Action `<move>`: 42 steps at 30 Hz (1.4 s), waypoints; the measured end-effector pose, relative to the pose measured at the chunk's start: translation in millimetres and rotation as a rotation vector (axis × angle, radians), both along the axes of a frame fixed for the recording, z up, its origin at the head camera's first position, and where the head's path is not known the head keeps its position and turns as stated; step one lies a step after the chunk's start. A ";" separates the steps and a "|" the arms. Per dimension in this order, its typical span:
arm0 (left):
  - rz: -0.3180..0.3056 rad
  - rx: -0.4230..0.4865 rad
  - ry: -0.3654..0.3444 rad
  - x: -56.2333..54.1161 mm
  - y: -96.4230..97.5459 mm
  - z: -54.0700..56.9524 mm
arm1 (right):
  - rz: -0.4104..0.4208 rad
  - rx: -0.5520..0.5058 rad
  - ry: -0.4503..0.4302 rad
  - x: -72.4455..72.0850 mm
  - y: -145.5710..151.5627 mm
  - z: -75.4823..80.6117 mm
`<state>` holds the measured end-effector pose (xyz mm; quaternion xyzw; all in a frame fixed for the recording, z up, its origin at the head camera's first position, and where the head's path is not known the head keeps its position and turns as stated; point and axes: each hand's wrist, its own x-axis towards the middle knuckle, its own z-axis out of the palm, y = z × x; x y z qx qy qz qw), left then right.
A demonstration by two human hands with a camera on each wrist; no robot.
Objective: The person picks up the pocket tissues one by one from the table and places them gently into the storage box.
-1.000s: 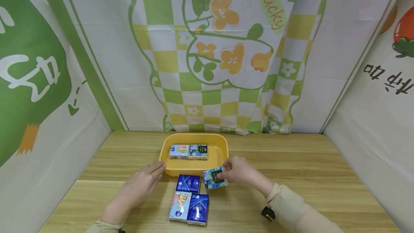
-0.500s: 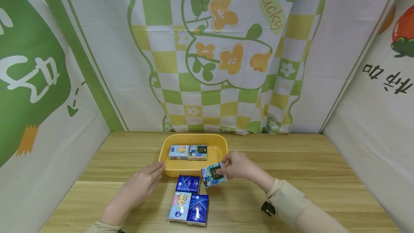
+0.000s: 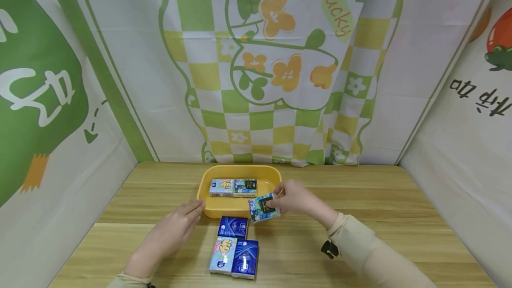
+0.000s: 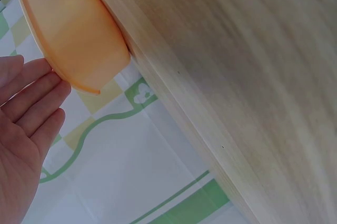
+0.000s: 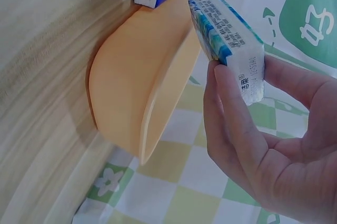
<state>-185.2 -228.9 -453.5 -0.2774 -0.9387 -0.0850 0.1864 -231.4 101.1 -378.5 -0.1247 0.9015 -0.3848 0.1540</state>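
My right hand point(image 3: 296, 197) pinches a blue-green floral tissue pack point(image 5: 226, 29) with a dark label, fingers on one side and thumb on the other. In the head view this pack overlaps the front right rim of a yellow plastic tray point(image 3: 212, 213). My left hand point(image 3: 176, 226) has its fingers straight, fingertips right at the tray's left front corner; the left wrist view shows the hand point(image 4: 26, 124) against the rim. Inside the tray, a pink and blue cartoon tissue pack point(image 3: 221, 187) and a second floral pack point(image 3: 245, 188) lie side by side.
In front of the tray lie a dark blue tissue pack point(image 3: 233, 227), a cartoon pack point(image 3: 223, 256) and another dark blue pack point(image 3: 245, 259), close together on the wooden table point(image 3: 360, 217). A checkered curtain point(image 3: 256, 123) hangs behind the table, with printed fabric at both sides.
My right hand has lifted the floral tissue pack up and away from me, from beside the dark blue pack to the tray's front rim. My left hand has stayed at the tray.
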 end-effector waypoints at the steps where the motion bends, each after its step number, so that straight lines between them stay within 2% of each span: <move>1: -0.002 0.000 0.002 0.0 -0.1 -0.2 | 0.000 0.004 0.005 -1.6 -0.2 -0.1; 16: 0.005 -0.002 -0.007 -0.2 -0.1 -0.8 | -0.043 -0.006 -0.029 -22.7 -4.0 2.1; 26: 0.007 -0.012 -0.007 -1.1 -0.5 -0.1 | -0.059 0.043 -0.008 -30.4 -9.2 10.2; 42: -0.013 -0.020 0.002 -1.1 -0.7 2.7 | -0.113 0.012 -0.027 -52.3 -17.6 9.7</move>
